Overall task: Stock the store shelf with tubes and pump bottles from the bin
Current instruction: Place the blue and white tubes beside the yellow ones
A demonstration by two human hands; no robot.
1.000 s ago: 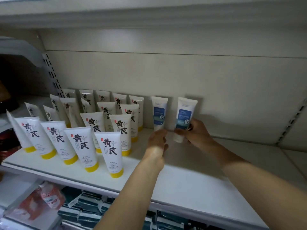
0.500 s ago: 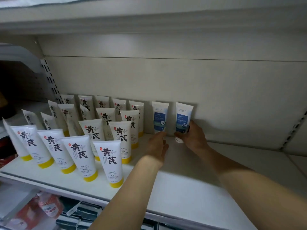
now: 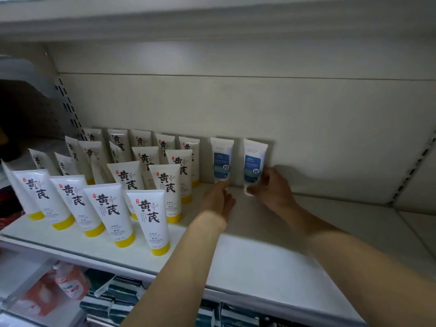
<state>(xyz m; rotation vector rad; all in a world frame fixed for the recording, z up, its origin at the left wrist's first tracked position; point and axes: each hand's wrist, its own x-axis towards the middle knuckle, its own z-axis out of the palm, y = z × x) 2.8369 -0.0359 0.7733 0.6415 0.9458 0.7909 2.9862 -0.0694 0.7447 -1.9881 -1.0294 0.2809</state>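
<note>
Two white tubes with blue labels stand cap-down against the back wall of the white shelf (image 3: 247, 260). My right hand (image 3: 271, 190) grips the right blue-label tube (image 3: 254, 165) at its lower part, thumb in front and fingers behind. My left hand (image 3: 218, 199) has its fingers stretched out, fingertips touching the base of the left blue-label tube (image 3: 221, 161). Several white tubes with yellow caps (image 3: 153, 220) stand in rows on the left half of the shelf. The bin is out of view.
The shelf's right half is bare white board up to a slotted upright (image 3: 410, 171). Another shelf board (image 3: 212, 22) hangs overhead. On the shelf below lie dark boxes (image 3: 122, 296) and a red-and-white pouch (image 3: 70, 282).
My right hand carried the right blue-label tube back, stood it upright against the wall beside the other, and still holds it. My left hand opened and reached to the left tube's base.
</note>
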